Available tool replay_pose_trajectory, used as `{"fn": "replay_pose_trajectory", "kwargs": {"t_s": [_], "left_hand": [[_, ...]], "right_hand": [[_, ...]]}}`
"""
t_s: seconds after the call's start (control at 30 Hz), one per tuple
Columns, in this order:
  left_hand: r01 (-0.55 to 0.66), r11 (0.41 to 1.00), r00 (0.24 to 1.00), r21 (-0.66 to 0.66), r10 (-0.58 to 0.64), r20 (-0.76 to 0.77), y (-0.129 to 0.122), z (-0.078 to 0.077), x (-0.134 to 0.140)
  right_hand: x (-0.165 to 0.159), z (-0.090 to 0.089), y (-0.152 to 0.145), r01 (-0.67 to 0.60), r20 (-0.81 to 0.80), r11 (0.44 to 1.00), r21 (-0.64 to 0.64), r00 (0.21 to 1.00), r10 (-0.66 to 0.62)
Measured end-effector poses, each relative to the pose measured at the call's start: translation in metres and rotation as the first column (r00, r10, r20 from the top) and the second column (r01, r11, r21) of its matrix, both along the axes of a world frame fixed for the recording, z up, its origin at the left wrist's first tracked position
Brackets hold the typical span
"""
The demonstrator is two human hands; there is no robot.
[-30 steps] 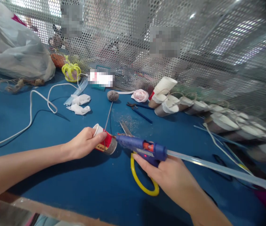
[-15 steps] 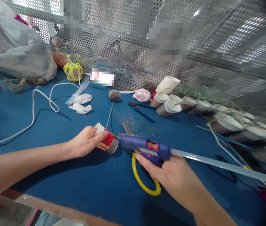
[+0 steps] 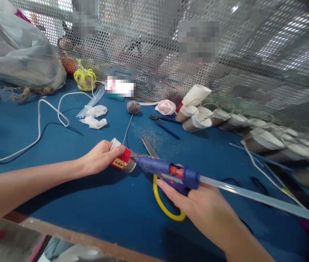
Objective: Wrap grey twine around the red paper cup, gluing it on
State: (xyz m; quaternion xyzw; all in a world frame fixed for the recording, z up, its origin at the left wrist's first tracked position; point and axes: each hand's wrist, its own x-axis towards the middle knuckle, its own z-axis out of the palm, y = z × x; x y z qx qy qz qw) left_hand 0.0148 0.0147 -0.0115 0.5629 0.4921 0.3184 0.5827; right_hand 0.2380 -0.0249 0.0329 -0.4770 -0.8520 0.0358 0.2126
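Observation:
My left hand (image 3: 98, 158) grips a red paper cup (image 3: 125, 155) lying on its side, its white rim to the left and grey yarn wound round its right end. A strand of grey yarn (image 3: 128, 128) runs from the cup up to a small grey ball of yarn (image 3: 133, 107). In my right hand (image 3: 198, 203) is a blue glue gun (image 3: 165, 170), with a long clear glue stick (image 3: 252, 194) out of its back. The gun's nozzle points left at the cup, at or very close to its side. Yellow-handled scissors (image 3: 157, 194) lie partly hidden under the gun.
Blue-handled pliers (image 3: 167, 127) lie beyond the scissors. Several wrapped cups (image 3: 198, 122) line the right side by a perforated metal screen (image 3: 149, 47). A white cable (image 3: 39, 123), crumpled white tissue (image 3: 94, 122) and a large plastic bag (image 3: 26, 54) are at left. A pink ribbon roll (image 3: 166, 107) sits at the back.
The cup has turned slightly in my left hand, showing more of its printed side. The gun's nozzle stays at the cup. The whole view has shifted a little.

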Motion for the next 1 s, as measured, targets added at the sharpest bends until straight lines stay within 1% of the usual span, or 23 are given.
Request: {"fn": "replay_pose_trajectory", "kwargs": {"t_s": [0.03,0.07,0.13,0.2,0.33,0.4,0.5,0.53,0.7,0.83,0.9,1.0], "left_hand": [[-0.002,1.0,1.0,-0.014,0.002,0.016,0.0,0.001,0.001],[-0.007,1.0,1.0,-0.023,0.007,0.026,0.001,0.002,0.001],[-0.022,0.999,0.999,-0.034,0.023,0.029,0.001,0.004,0.002],[-0.038,0.998,0.999,-0.045,0.039,0.022,0.001,0.005,0.003],[-0.06,0.997,0.998,-0.055,0.06,-0.003,0.001,0.007,0.004],[-0.071,0.996,0.997,-0.05,0.07,-0.022,0.0,0.007,0.003],[-0.072,0.997,0.997,-0.029,0.071,-0.037,0.0,0.007,0.002],[-0.069,0.997,0.997,-0.024,0.068,-0.038,0.0,0.006,0.002],[-0.058,0.998,0.998,-0.02,0.057,-0.029,0.001,0.004,0.003],[-0.058,0.998,0.998,-0.022,0.057,-0.035,0.001,0.003,0.002],[-0.057,0.998,0.998,-0.017,0.056,-0.043,0.001,0.002,0.002],[-0.03,1.0,0.999,0.01,0.03,-0.029,0.0,0.0,0.001]], "right_hand": [[-0.001,0.001,-0.002,0.021,0.003,1.0,-0.014,1.0,-0.021],[-0.002,0.003,-0.004,0.016,0.008,0.999,-0.041,1.0,-0.015],[-0.004,0.007,-0.006,-0.026,0.013,0.994,-0.103,1.0,0.028],[-0.005,0.008,-0.007,-0.037,0.006,0.991,-0.13,0.999,0.038],[-0.007,0.001,-0.01,-0.051,0.006,0.993,-0.106,0.999,0.052],[-0.007,-0.005,-0.012,-0.065,0.02,0.997,-0.037,0.998,0.066],[-0.006,-0.008,-0.015,-0.088,0.074,0.991,0.105,0.994,0.08],[-0.006,-0.008,-0.015,-0.101,0.093,0.988,0.116,0.992,0.09],[-0.006,-0.003,-0.016,-0.111,0.103,0.993,0.041,0.989,0.106],[-0.005,-0.007,-0.017,-0.095,0.103,0.995,0.043,0.991,0.09],[-0.005,-0.008,-0.016,-0.071,0.067,0.996,0.045,0.995,0.068],[-0.006,-0.004,-0.014,-0.015,-0.007,1.0,-0.011,1.0,0.015]]}}
